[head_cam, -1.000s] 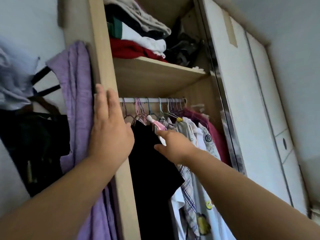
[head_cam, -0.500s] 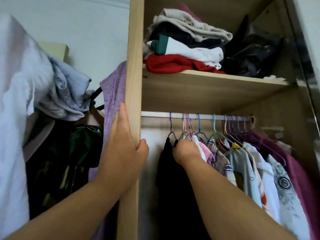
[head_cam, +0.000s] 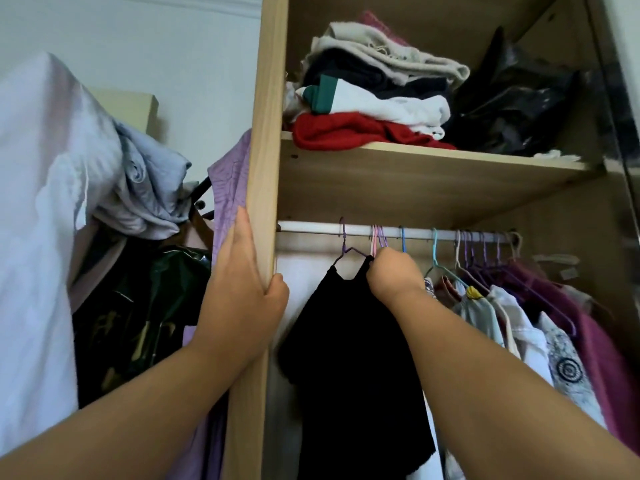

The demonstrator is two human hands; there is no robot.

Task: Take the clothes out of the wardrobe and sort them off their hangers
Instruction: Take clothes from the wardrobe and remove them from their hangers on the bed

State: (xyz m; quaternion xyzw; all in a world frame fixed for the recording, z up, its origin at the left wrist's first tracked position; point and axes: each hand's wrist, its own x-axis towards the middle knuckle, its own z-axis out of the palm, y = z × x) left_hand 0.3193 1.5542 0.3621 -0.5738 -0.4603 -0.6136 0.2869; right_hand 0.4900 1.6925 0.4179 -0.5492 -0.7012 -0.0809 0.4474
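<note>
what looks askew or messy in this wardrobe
The black garment at the left end of the rail hangs crooked on its purple hanger, where the right hand pinches one strap. The folded pile on the shelf above is slumped and uneven. The left hand grips the side panel.

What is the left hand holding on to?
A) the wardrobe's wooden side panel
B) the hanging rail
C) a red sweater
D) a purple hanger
A: the left hand grips the front edge of the wooden side panel, with its thumb hooked round it, while the right hand pinches the shoulder of the black top.
</note>
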